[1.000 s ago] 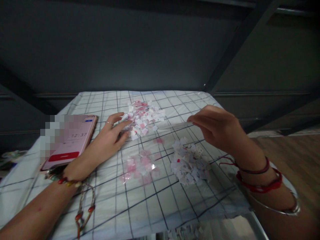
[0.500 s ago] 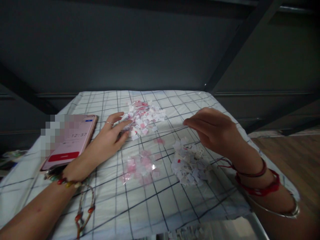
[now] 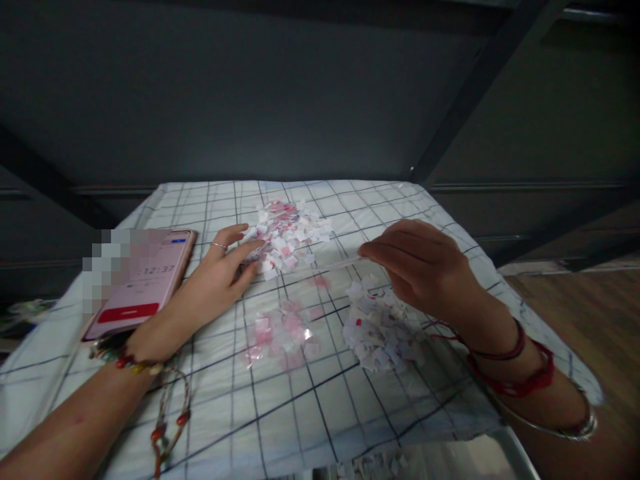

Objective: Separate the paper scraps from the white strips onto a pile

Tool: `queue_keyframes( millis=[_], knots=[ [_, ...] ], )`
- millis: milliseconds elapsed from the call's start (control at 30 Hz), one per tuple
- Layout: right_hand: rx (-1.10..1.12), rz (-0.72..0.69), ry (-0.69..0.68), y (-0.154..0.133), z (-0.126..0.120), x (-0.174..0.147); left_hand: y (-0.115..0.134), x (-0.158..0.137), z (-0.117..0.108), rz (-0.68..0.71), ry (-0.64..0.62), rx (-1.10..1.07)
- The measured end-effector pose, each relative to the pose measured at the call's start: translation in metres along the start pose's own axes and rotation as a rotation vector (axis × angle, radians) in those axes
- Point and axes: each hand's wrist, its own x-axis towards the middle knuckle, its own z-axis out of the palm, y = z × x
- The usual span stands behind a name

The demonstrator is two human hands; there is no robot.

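My left hand (image 3: pixel 220 273) rests on the cloth with its fingers apart, their tips at the left edge of a pile of small white and pink paper squares (image 3: pixel 290 233). My right hand (image 3: pixel 425 267) hovers above the cloth, fingers pinched together. From its fingertips a thin pale rod (image 3: pixel 325 266) reaches left to the near edge of that pile; its outline is faint. Below this hand lies a heap of mostly white squares (image 3: pixel 383 330). Shiny, see-through pink squares (image 3: pixel 285 333) are spread to the left of the heap.
A phone (image 3: pixel 145 280) with a lit screen lies beside my left forearm. The white grid-patterned cloth (image 3: pixel 210 413) covers the table. At the near edge is a container (image 3: pixel 450 460) with scraps in it. A dark panel (image 3: pixel 250 93) rises behind the table.
My right hand has shifted slightly left and down, bringing the pale rod closer to the near edge of the far pile. My left hand has stayed where it was.
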Motion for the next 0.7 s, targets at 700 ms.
queue_keyframes(
  millis=[700],
  knots=[
    [0.004, -0.065, 0.032, -0.0042, -0.0026, 0.0051, 0.0014, 0.0006, -0.0006, 0.013, -0.005, 0.019]
  ],
)
